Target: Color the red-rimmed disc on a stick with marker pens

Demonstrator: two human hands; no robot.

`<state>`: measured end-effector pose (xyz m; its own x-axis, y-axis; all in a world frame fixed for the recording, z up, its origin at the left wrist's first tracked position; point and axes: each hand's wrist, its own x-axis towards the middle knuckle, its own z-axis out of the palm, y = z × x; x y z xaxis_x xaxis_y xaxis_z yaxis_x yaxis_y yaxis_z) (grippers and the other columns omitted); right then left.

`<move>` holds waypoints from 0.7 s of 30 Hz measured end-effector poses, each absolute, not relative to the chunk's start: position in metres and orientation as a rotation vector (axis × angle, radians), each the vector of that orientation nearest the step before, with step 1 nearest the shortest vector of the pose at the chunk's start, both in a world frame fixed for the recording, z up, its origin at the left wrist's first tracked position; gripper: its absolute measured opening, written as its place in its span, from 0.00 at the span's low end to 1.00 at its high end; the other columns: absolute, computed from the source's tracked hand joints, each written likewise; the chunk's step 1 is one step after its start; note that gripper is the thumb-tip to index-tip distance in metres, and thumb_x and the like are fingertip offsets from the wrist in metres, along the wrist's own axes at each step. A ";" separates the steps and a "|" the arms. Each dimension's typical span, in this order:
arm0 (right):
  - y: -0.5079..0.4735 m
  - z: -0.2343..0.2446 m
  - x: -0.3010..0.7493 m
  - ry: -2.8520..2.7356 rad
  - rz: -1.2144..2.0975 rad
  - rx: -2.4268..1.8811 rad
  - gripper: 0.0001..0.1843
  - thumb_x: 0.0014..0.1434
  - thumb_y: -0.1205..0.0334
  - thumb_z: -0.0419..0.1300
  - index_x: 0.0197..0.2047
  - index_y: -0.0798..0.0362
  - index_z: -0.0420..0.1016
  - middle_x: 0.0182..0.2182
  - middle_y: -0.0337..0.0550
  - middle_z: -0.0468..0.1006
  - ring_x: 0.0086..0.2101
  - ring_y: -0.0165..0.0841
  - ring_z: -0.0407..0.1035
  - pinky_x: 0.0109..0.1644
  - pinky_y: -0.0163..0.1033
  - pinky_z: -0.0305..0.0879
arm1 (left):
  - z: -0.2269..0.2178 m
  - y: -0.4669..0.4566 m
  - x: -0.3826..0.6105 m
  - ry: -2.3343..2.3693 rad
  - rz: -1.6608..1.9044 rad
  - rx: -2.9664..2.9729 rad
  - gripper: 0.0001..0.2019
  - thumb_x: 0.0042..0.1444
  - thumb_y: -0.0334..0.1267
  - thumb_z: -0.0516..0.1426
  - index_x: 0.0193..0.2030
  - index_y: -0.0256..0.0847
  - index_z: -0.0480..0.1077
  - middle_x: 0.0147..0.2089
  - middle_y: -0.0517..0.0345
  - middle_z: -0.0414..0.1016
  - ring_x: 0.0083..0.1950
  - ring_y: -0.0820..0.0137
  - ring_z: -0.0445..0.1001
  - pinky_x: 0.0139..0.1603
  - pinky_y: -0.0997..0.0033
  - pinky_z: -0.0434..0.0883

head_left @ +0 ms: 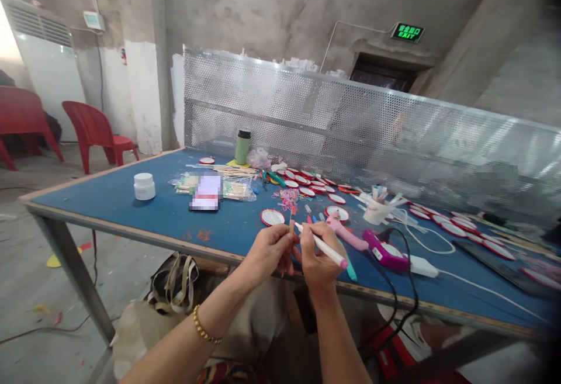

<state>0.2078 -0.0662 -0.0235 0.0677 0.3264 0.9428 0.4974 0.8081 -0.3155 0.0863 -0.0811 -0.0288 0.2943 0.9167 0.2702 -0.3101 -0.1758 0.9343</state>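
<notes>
My left hand (pixel 274 246) is closed, pinching a thin flat wooden stick (pixel 293 220) upright; the stick's top end is red. My right hand (pixel 321 258) grips a white marker (pixel 326 248) with a pink rear end. The marker's tip points at the stick, close to my left fingers; I cannot tell whether it touches. Just behind my hands lies a round white disc with a red rim (pixel 272 217). A similar disc (pixel 337 214) lies to the right, beside a pink glue gun (pixel 346 232). A teal marker (pixel 350 267) lies by my right hand.
On the blue table (pixel 109 197) are a white jar (pixel 144 186), a phone (pixel 205 192) on bagged sticks, a green bottle (pixel 242 147), and a paper cup of pens (pixel 377 208). A purple device (pixel 385 251) with cables sits at right. Perforated metal (pixel 272 103) bounds the back.
</notes>
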 end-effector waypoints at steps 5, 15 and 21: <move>-0.067 -0.022 0.207 -1.572 -0.165 -0.673 0.08 0.63 0.68 0.56 0.32 0.53 0.73 0.25 0.38 0.75 0.26 0.29 0.70 0.30 0.36 0.67 | -0.030 -0.080 0.087 0.638 1.233 1.307 0.21 0.57 0.57 0.57 0.32 0.39 0.64 0.20 0.64 0.68 0.17 0.75 0.70 0.16 0.80 0.61; -0.066 -0.023 0.207 -1.565 -0.141 -0.678 0.07 0.63 0.67 0.57 0.32 0.53 0.73 0.26 0.38 0.75 0.27 0.30 0.70 0.31 0.36 0.68 | -0.030 -0.080 0.087 0.650 1.238 1.338 0.19 0.59 0.56 0.55 0.32 0.40 0.63 0.19 0.66 0.66 0.17 0.76 0.69 0.16 0.81 0.61; -0.065 -0.024 0.208 -1.572 -0.129 -0.688 0.07 0.63 0.67 0.57 0.33 0.53 0.73 0.26 0.39 0.75 0.27 0.30 0.70 0.32 0.36 0.68 | -0.031 -0.078 0.087 0.647 1.239 1.350 0.21 0.59 0.57 0.55 0.32 0.39 0.63 0.20 0.65 0.67 0.17 0.75 0.70 0.15 0.81 0.62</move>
